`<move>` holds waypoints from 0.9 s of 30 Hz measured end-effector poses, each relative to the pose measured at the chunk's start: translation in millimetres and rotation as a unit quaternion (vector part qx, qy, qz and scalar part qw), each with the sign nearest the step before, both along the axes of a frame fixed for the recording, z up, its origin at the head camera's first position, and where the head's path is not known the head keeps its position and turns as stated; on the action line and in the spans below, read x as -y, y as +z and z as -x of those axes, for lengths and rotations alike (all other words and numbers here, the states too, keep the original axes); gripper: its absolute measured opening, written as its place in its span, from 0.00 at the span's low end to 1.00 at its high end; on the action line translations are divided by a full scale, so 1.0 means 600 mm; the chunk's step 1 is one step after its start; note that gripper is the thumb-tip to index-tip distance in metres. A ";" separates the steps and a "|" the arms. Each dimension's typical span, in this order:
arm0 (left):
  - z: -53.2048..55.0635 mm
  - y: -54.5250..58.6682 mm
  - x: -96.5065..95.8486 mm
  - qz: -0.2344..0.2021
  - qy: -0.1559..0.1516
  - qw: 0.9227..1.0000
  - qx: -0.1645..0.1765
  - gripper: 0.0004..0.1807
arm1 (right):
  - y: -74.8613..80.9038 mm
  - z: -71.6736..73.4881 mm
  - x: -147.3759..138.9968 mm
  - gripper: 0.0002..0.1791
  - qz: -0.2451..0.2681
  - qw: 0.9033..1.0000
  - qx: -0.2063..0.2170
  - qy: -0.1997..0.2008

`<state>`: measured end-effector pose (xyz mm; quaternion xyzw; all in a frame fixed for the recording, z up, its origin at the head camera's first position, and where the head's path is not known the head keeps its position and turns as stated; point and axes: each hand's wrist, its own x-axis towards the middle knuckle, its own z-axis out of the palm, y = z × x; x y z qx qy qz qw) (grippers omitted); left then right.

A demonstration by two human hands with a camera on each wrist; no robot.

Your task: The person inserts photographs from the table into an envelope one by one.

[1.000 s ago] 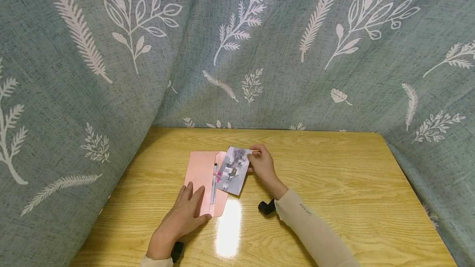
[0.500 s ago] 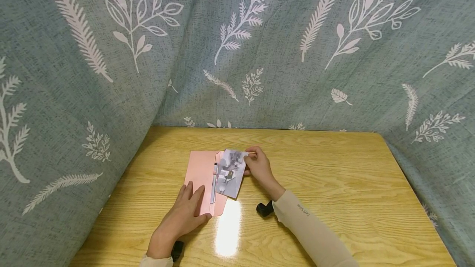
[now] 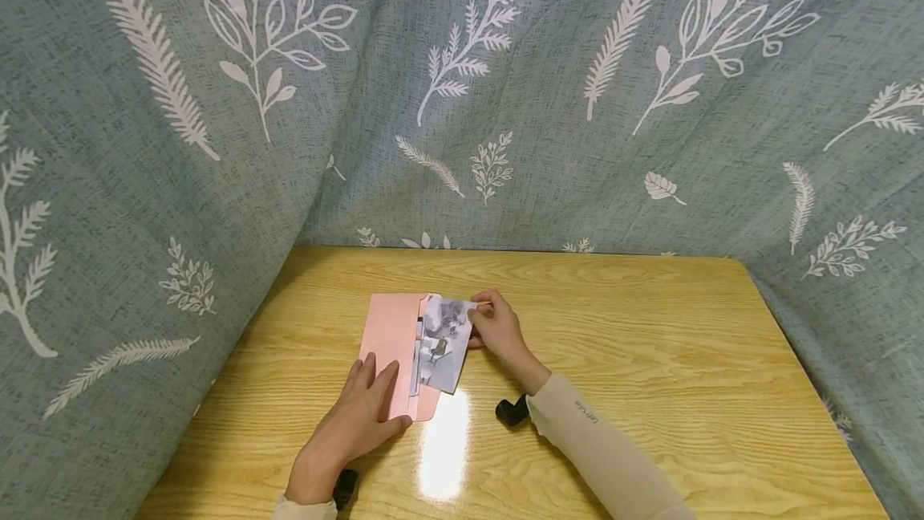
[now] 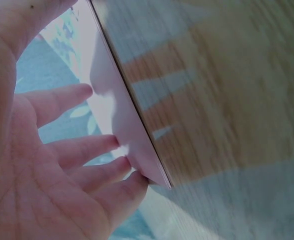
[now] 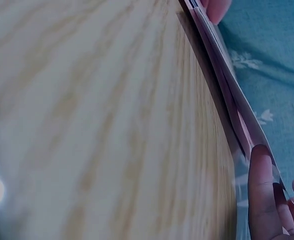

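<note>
A pink envelope [image 3: 382, 323] lies on the table with its flap folded out to the right. Something pale and flat [image 3: 415, 367] shows in its opening. My left hand [image 3: 351, 416] rests on the envelope's near left part, fingers spread and straight; the left wrist view has its fingertips along the pink paper. Over the flap, a picture card [image 3: 442, 351] with a grey-toned print is tilted slightly, its left edge at the envelope's mouth. My right hand [image 3: 500, 333] pinches the card's far right corner. In the right wrist view the card [image 5: 244, 112] appears edge-on, a little above the flap.
The wooden table [image 3: 621, 343] extends to the right of the envelope. A patterned blue-green curtain [image 3: 549, 183] hangs behind and at both sides. Black wrist cameras [image 3: 511, 411] sit at each wrist, and a bright reflection lies in front of the envelope.
My right hand has brought the card left and slightly nearer, up to the envelope's mouth, covering more of the flap. The left hand and the envelope have stayed put.
</note>
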<state>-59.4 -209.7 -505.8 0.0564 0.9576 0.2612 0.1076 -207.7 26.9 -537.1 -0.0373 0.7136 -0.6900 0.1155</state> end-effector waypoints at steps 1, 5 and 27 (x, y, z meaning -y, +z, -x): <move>0.000 0.000 0.000 0.000 0.000 1.000 0.000 0.47 | 0.000 -0.001 0.001 0.17 0.000 1.000 0.001 0.002; 0.000 -0.002 0.000 0.002 0.002 1.000 -0.001 0.47 | 0.000 -0.003 0.003 0.17 0.001 1.000 0.001 0.011; 0.002 -0.004 0.000 0.006 0.005 1.000 -0.001 0.47 | 0.003 -0.006 0.029 0.18 -0.019 0.999 0.005 0.028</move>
